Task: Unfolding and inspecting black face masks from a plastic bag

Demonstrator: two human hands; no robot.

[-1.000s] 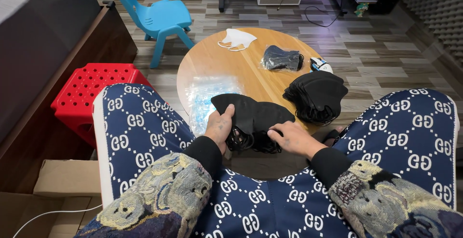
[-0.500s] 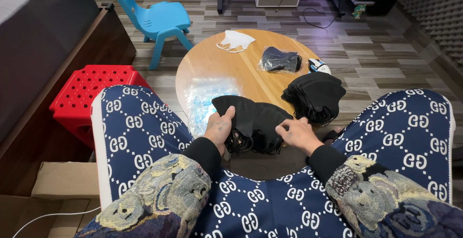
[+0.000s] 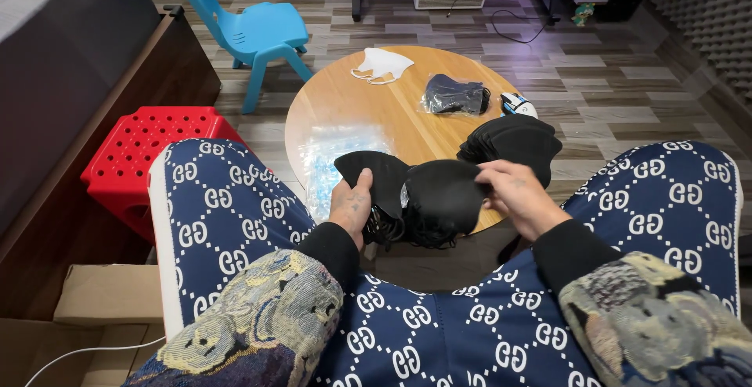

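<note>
In the middle of the frame, just below centre, the left hand [image 3: 352, 208] grips a bundle of black fabric face masks [image 3: 407, 195]. Its thumb lies on top of the cloth and its other fingers curl underneath, out of sight, with black ear loops hanging down beside them. The right hand [image 3: 518, 197] comes in from the right and pinches the right edge of the topmost black mask between thumb and bent fingers, which are drawn close together. The bundle is held just above the near edge of a round, light wooden table [image 3: 368, 101], over the person's lap.

On the table, just right of the bundle and near the right hand, lies a stack of further black masks [image 3: 513, 142]. Beyond it, towards the upper middle of the frame, sits a clear plastic bag holding dark masks [image 3: 453, 95], and just to its right a small white and blue object [image 3: 518, 104], too small to identify. At the far edge of the table rests a white face mask [image 3: 382, 65]. To the left of the held bundle a sheet of clear crinkled plastic wrapping [image 3: 329, 160] lies on the wood.

The person wears navy trousers with a white repeating pattern and a woven, multicoloured jacket with black cuffs. At upper left stands a small light blue plastic chair [image 3: 251, 27], and at left a red perforated plastic stool [image 3: 149, 148]. A cardboard box [image 3: 86, 309] fills the lower left corner.
</note>
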